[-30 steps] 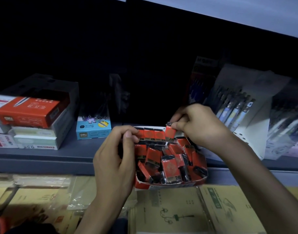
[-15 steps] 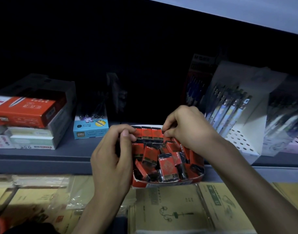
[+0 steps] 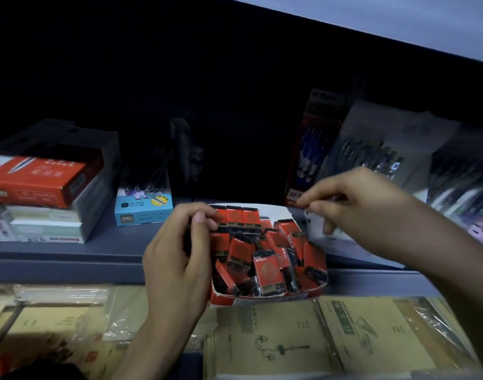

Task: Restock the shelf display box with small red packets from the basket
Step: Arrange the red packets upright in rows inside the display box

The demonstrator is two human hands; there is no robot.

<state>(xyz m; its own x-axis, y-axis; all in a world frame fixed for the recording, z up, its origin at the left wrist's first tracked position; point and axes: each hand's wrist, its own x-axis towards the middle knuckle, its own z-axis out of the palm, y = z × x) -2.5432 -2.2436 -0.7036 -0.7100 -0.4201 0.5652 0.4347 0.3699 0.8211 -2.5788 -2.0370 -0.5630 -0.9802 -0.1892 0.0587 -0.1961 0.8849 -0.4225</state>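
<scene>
The left hand [image 3: 177, 259] grips the display box [image 3: 262, 299], covering its left wall and the red packets [image 3: 267, 267] there; packet print too small to read past "2B". The right hand [image 3: 358, 207] motion-blurred, fingertips [image 3: 307, 199] pinched together, can't tell if anything sits between them. Back of the shelf [image 3: 70, 257] too dark to make out, pen display boxes [image 3: 371, 138] at right blurred and cut by the right edge, red pen box [image 3: 34, 179] at left cut by the left edge.
</scene>
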